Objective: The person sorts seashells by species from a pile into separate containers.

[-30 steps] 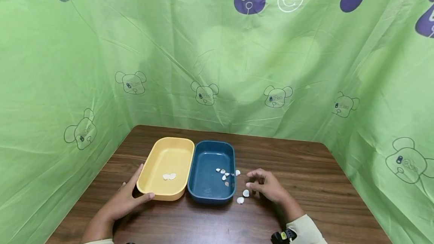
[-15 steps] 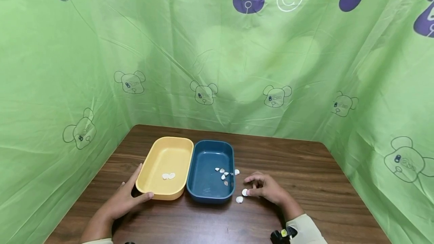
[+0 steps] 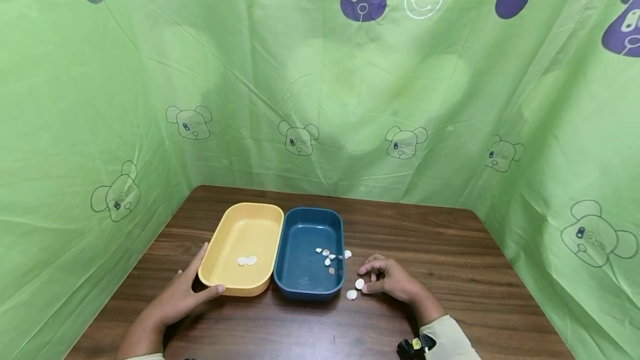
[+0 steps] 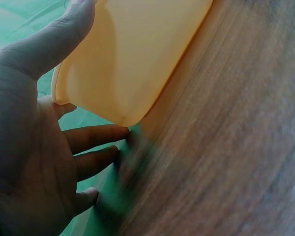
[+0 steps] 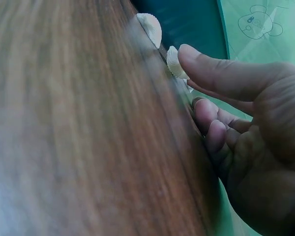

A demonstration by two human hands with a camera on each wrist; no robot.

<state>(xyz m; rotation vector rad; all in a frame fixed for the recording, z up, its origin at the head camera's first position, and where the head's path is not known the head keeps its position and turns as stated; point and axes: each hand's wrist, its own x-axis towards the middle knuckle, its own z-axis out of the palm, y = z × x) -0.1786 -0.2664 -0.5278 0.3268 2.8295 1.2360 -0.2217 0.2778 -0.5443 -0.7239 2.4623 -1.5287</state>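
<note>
My left hand [image 3: 175, 296] rests at the near left corner of a yellow tray [image 3: 212, 254]. Its thumb lies along the near wall and its index finger along the left side; the other fingers [image 4: 93, 164] are spread. Beside a blue tray [image 3: 305, 285], my right hand [image 3: 392, 281] is low over the table, fingers loosely bent. Its thumb reaches the edge of a white seashell [image 3: 359, 284], with the index fingertip apart from the thumb. A second seashell [image 3: 352, 294] lies just nearer, also seen in the right wrist view as a ribbed seashell [image 5: 150, 30].
Another seashell [image 3: 348, 254] lies against the blue tray's right wall. Inside the blue tray are several small shells [image 3: 328, 261]; two pale shells [image 3: 247, 260] sit in the yellow one. The trays stand side by side on a wooden table [image 3: 425, 226] before a green curtain [image 3: 350, 171].
My right hand has come lower and slightly nearer, its thumb now at the shell's edge. The left hand keeps its place on the yellow tray. The head view has shifted slightly.
</note>
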